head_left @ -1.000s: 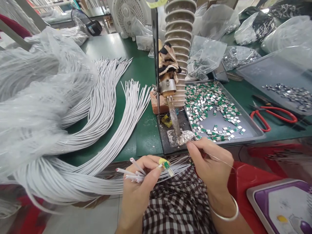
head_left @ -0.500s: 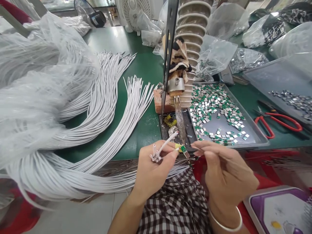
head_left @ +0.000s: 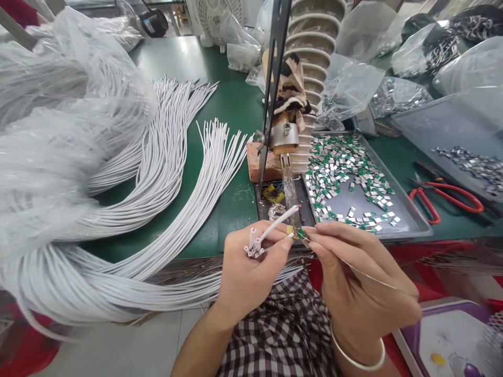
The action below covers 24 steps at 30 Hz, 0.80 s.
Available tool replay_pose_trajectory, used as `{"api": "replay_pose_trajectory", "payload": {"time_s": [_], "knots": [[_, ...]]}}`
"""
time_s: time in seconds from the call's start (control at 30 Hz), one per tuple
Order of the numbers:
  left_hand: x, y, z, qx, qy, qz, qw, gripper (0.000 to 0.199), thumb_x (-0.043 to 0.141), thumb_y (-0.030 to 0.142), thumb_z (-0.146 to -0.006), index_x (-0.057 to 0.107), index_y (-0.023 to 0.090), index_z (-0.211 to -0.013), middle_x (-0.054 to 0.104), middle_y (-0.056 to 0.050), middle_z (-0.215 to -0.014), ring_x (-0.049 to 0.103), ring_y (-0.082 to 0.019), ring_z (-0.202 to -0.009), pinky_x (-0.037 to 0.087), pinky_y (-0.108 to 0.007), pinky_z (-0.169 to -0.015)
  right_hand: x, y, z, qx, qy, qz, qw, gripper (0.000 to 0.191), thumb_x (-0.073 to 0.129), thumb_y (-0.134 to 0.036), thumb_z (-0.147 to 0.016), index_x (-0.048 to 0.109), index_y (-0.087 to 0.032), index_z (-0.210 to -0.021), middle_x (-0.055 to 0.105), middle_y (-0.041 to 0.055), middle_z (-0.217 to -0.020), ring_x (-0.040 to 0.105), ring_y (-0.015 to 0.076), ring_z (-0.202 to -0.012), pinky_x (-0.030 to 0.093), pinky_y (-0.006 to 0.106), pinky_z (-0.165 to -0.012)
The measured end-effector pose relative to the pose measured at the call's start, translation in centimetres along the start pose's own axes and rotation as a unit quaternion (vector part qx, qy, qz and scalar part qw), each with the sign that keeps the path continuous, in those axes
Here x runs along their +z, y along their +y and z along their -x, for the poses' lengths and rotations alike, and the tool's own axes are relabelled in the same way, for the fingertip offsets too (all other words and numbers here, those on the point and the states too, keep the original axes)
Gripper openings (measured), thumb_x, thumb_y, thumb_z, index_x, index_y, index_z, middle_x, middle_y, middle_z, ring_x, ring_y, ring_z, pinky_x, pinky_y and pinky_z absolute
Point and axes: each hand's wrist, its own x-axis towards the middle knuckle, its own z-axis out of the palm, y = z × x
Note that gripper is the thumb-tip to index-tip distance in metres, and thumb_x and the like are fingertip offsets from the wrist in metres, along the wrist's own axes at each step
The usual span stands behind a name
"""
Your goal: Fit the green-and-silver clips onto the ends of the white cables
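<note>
My left hand (head_left: 251, 267) is closed around several white cables (head_left: 255, 248), their cut ends poking up between the fingers. One cable end is pinched between thumb and forefinger, beside a small green circuit board (head_left: 301, 233). A yellow patch shows at the forefinger's tip. My right hand (head_left: 361, 277) pinches a thin solder wire (head_left: 369, 275), which trails back across the fingers; its front end is at the board. Just above both hands, a soldering iron (head_left: 288, 178) points downward from its stand. Whether its tip touches the board I cannot tell.
White cable bundles (head_left: 165, 220) cover the left side, partly under plastic. A metal tray (head_left: 353, 196) of small circuit boards lies to the right, with red-handled pliers (head_left: 448, 196) beyond it. A ribbed hose (head_left: 314, 31) and a brick (head_left: 257, 162) stand by the iron.
My right hand has moved left, bringing the solder wire to the board. The board now sits higher, closer below the iron, and its angle has changed. My left hand keeps its hold.
</note>
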Motion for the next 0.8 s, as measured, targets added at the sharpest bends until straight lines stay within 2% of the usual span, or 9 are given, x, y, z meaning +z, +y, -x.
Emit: {"api": "replay_pose_trajectory", "payload": {"time_s": [0.17,0.37,0.47,0.57,0.67,0.73,0.8], "knots": [[-0.3,-0.2,0.2,-0.018,-0.007,0.006,1.000,0.018,0.063,0.006,-0.081,0.069,0.018,-0.068,0.076,0.002,-0.080,0.067,-0.010,-0.071,0.052,-0.018,-0.067,-0.1,0.0,0.0,0.004,-0.022,-0.024,0.999,0.023,0.071,0.001,-0.079,0.073,-0.017,-0.095,0.075,0.0020,-0.095,0.071,0.0130,-0.087,0.060,0.026,-0.080],[-0.5,-0.6,0.7,-0.022,-0.003,-0.001,1.000,0.020,0.062,0.005,-0.083,0.068,0.018,-0.069,0.076,0.002,-0.081,0.068,-0.009,-0.072,0.052,-0.017,-0.068,-0.2,0.1,0.4,0.038,-0.038,-0.110,0.992,0.021,0.062,-0.002,-0.084,0.069,-0.017,-0.096,0.073,0.0035,-0.094,0.070,0.0154,-0.090,0.058,0.029,-0.077],[-0.6,-0.8,0.8,-0.009,-0.011,-0.017,1.000,0.020,0.061,0.005,-0.084,0.067,0.019,-0.071,0.075,0.002,-0.083,0.067,-0.009,-0.073,0.051,-0.017,-0.068,-0.3,0.3,0.5,0.089,-0.064,-0.118,0.987,0.018,0.053,-0.005,-0.091,0.066,-0.017,-0.090,0.067,0.0002,-0.078,0.065,0.0108,-0.076,0.054,0.025,-0.070],[-0.7,-0.8,0.7,0.017,-0.046,-0.090,0.995,0.014,0.064,0.010,-0.085,0.068,0.018,-0.074,0.071,-0.002,-0.088,0.065,-0.013,-0.082,0.048,-0.021,-0.070,-0.1,0.5,0.4,0.137,-0.103,-0.071,0.983,0.016,0.055,-0.009,-0.092,0.063,-0.018,-0.080,0.061,-0.0035,-0.067,0.057,0.0071,-0.061,0.048,0.020,-0.059],[-0.9,-0.8,0.4,0.017,-0.101,-0.162,0.981,0.013,0.062,0.016,-0.089,0.067,0.018,-0.076,0.064,-0.003,-0.085,0.059,-0.015,-0.083,0.045,-0.023,-0.069,0.1,0.7,0.4,0.103,-0.095,-0.013,0.990,0.012,0.061,-0.008,-0.088,0.063,-0.018,-0.080,0.065,-0.0024,-0.070,0.059,0.0080,-0.062,0.050,0.020,-0.062],[-0.9,-0.9,0.2,-0.015,-0.128,-0.143,0.981,0.019,0.057,0.018,-0.092,0.063,0.017,-0.074,0.059,-0.001,-0.077,0.054,-0.013,-0.072,0.042,-0.024,-0.065,0.1,0.7,0.6,0.061,-0.097,0.003,0.993,0.012,0.061,-0.006,-0.088,0.065,-0.018,-0.085,0.069,-0.0004,-0.076,0.065,0.0099,-0.068,0.054,0.021,-0.068],[-0.9,-0.9,0.1,-0.050,-0.131,-0.096,0.985,0.022,0.056,0.018,-0.092,0.058,0.017,-0.070,0.056,0.001,-0.071,0.050,-0.012,-0.064,0.041,-0.024,-0.062,0.2,0.8,1.0,0.051,-0.098,-0.004,0.994,0.016,0.059,-0.007,-0.089,0.067,-0.018,-0.096,0.074,0.0011,-0.084,0.069,0.0111,-0.070,0.057,0.022,-0.069]]}}
